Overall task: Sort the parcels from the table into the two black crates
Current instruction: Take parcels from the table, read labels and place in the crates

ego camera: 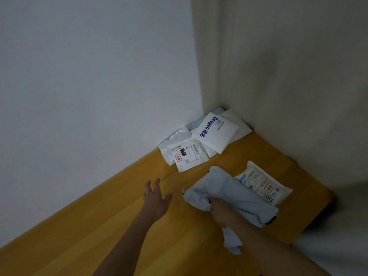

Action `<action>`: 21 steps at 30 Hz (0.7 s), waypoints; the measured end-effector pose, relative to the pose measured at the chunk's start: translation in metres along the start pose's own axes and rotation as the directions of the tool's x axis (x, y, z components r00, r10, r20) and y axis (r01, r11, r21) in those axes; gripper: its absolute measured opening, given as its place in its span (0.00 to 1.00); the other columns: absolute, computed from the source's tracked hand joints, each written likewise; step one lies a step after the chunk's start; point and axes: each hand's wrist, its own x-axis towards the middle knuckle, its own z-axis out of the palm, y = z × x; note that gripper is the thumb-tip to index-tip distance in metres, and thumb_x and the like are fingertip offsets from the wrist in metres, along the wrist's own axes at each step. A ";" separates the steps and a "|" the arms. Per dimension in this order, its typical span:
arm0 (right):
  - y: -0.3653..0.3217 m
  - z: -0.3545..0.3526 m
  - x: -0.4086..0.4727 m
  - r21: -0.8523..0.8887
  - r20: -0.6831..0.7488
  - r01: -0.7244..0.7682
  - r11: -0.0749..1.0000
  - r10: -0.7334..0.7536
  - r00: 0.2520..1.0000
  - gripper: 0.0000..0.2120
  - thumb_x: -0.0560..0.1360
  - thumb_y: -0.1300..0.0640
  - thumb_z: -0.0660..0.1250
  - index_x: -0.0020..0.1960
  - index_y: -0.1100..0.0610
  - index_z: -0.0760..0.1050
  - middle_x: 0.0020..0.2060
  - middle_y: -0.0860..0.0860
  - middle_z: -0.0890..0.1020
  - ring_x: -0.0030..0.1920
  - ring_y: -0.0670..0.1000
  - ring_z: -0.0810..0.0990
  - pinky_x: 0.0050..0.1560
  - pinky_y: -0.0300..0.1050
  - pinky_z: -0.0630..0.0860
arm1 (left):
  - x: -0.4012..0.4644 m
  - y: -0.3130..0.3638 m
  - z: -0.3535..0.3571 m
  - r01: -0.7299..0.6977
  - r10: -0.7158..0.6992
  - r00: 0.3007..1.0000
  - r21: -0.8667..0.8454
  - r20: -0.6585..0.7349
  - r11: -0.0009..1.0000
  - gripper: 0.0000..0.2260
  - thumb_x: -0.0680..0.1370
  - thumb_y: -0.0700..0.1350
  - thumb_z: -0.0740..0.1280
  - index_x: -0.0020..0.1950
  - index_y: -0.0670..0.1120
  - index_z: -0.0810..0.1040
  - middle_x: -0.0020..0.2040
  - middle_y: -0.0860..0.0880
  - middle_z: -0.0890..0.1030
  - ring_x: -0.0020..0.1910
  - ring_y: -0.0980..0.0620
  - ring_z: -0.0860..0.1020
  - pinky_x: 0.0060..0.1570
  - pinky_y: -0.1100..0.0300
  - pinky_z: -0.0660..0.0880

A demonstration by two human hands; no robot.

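Yellow table (99, 226), right hand (219, 212) fingers clamped on grey parcel (229, 188), left hand (157, 196) fingers spread

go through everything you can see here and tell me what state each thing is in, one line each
left hand: open, fingers spread, above the table, holding nothing
right hand: gripping the grey parcel
grey parcel: crumpled, held, partly covering the 2013 parcel
2013 parcel: flat on the table, label up
Deeyeo parcel: atop the corner pile
barcode parcel: flat, label up
table: parcels remaining
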 end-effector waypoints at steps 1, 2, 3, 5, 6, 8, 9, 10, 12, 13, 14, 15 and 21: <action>-0.007 -0.012 -0.004 0.043 -0.004 0.028 0.999 -0.028 1.000 0.23 0.83 0.56 0.58 0.77 0.57 0.58 0.73 0.56 0.67 0.71 0.55 0.68 0.71 0.44 0.64 | -0.001 0.003 -0.007 0.000 0.000 1.000 -0.015 -0.011 1.000 0.32 0.81 0.52 0.62 0.79 0.45 0.51 0.78 0.38 0.46 0.77 0.38 0.54 0.74 0.46 0.58; -0.016 -0.025 -0.008 0.072 -0.037 0.050 0.996 -0.047 0.998 0.21 0.83 0.57 0.58 0.75 0.58 0.62 0.70 0.56 0.71 0.68 0.54 0.71 0.67 0.42 0.66 | -0.001 0.006 -0.016 0.003 -0.003 1.000 -0.040 -0.018 0.999 0.31 0.81 0.52 0.62 0.79 0.45 0.52 0.78 0.39 0.46 0.76 0.38 0.57 0.73 0.48 0.60; -0.025 -0.038 -0.011 0.087 -0.078 0.076 0.993 -0.069 0.995 0.19 0.83 0.58 0.58 0.73 0.59 0.65 0.68 0.57 0.73 0.66 0.54 0.73 0.64 0.41 0.67 | -0.001 0.009 -0.025 0.011 -0.013 1.000 -0.078 -0.024 0.997 0.31 0.81 0.52 0.63 0.79 0.45 0.52 0.78 0.39 0.47 0.74 0.39 0.62 0.71 0.50 0.63; -0.044 -0.066 -0.018 0.146 -0.127 0.116 0.982 -0.098 0.987 0.17 0.83 0.62 0.57 0.70 0.62 0.68 0.66 0.59 0.75 0.64 0.56 0.75 0.59 0.39 0.69 | -0.003 0.014 -0.044 0.029 -0.036 0.999 -0.164 -0.037 0.986 0.31 0.81 0.52 0.63 0.79 0.44 0.53 0.78 0.40 0.48 0.70 0.41 0.68 0.66 0.53 0.68; -0.052 -0.080 -0.022 0.200 -0.150 0.136 0.970 -0.107 0.983 0.17 0.83 0.63 0.56 0.70 0.64 0.70 0.66 0.60 0.75 0.64 0.57 0.75 0.56 0.37 0.69 | -0.005 0.017 -0.054 0.030 -0.040 0.998 -0.195 -0.049 0.980 0.31 0.81 0.53 0.63 0.79 0.44 0.54 0.78 0.40 0.49 0.69 0.41 0.69 0.65 0.54 0.69; -0.068 -0.110 -0.034 0.353 -0.223 0.207 0.913 -0.133 0.966 0.15 0.82 0.64 0.58 0.66 0.66 0.73 0.64 0.62 0.76 0.63 0.59 0.76 0.51 0.32 0.69 | -0.008 0.022 -0.072 0.019 -0.036 0.997 -0.230 -0.071 0.973 0.31 0.81 0.53 0.62 0.79 0.44 0.54 0.77 0.40 0.51 0.69 0.41 0.68 0.64 0.53 0.68; -0.076 -0.125 -0.043 0.457 -0.252 0.258 0.851 -0.154 0.955 0.13 0.82 0.63 0.60 0.64 0.66 0.75 0.62 0.62 0.78 0.60 0.59 0.77 0.51 0.31 0.71 | -0.009 0.023 -0.080 0.016 -0.037 0.996 -0.247 -0.080 0.969 0.31 0.81 0.53 0.62 0.79 0.44 0.55 0.77 0.40 0.52 0.70 0.40 0.67 0.64 0.52 0.68; -0.084 -0.139 -0.054 0.555 -0.264 0.295 0.778 -0.171 0.949 0.11 0.81 0.62 0.63 0.62 0.62 0.76 0.59 0.60 0.80 0.57 0.57 0.79 0.54 0.35 0.74 | -0.011 0.025 -0.089 0.013 -0.038 0.995 -0.275 -0.087 0.961 0.31 0.81 0.54 0.62 0.79 0.45 0.55 0.77 0.41 0.53 0.70 0.40 0.67 0.64 0.51 0.69; -0.099 -0.163 -0.077 0.720 -0.249 0.331 0.610 -0.218 0.944 0.12 0.79 0.58 0.67 0.62 0.57 0.77 0.55 0.54 0.83 0.53 0.53 0.83 0.55 0.46 0.79 | -0.016 0.028 -0.105 0.023 -0.054 0.996 -0.391 -0.068 0.920 0.31 0.81 0.56 0.62 0.79 0.48 0.54 0.77 0.42 0.55 0.71 0.40 0.66 0.66 0.48 0.70; -0.105 -0.173 -0.087 0.766 -0.245 0.343 0.544 -0.246 0.938 0.13 0.79 0.57 0.68 0.63 0.56 0.77 0.54 0.53 0.84 0.53 0.53 0.84 0.53 0.47 0.80 | -0.019 0.029 -0.113 0.031 -0.062 0.997 -0.469 -0.052 0.883 0.32 0.80 0.57 0.63 0.79 0.49 0.54 0.78 0.43 0.55 0.71 0.41 0.66 0.67 0.46 0.69; -0.111 -0.182 -0.095 0.793 -0.247 0.354 0.496 -0.270 0.931 0.14 0.78 0.56 0.69 0.63 0.56 0.76 0.54 0.53 0.84 0.52 0.53 0.84 0.52 0.46 0.81 | -0.023 0.030 -0.120 0.027 -0.056 0.998 -0.547 -0.036 0.837 0.33 0.80 0.58 0.63 0.80 0.50 0.53 0.78 0.44 0.57 0.73 0.42 0.65 0.68 0.46 0.68; -0.117 -0.190 -0.103 0.815 -0.251 0.365 0.451 -0.293 0.923 0.15 0.78 0.55 0.69 0.64 0.56 0.76 0.54 0.53 0.84 0.53 0.52 0.84 0.52 0.46 0.81 | -0.026 0.030 -0.128 0.022 -0.040 0.999 -0.622 -0.016 0.783 0.34 0.80 0.59 0.63 0.80 0.50 0.52 0.78 0.45 0.58 0.74 0.42 0.63 0.69 0.46 0.67; -0.139 -0.209 -0.144 0.888 -0.286 0.401 0.225 -0.414 0.864 0.11 0.81 0.59 0.63 0.61 0.61 0.76 0.47 0.53 0.86 0.46 0.50 0.86 0.42 0.42 0.81 | -0.053 0.033 -0.163 0.001 0.186 0.976 -0.850 0.116 0.526 0.23 0.76 0.63 0.64 0.66 0.51 0.77 0.61 0.53 0.81 0.62 0.50 0.77 0.64 0.49 0.73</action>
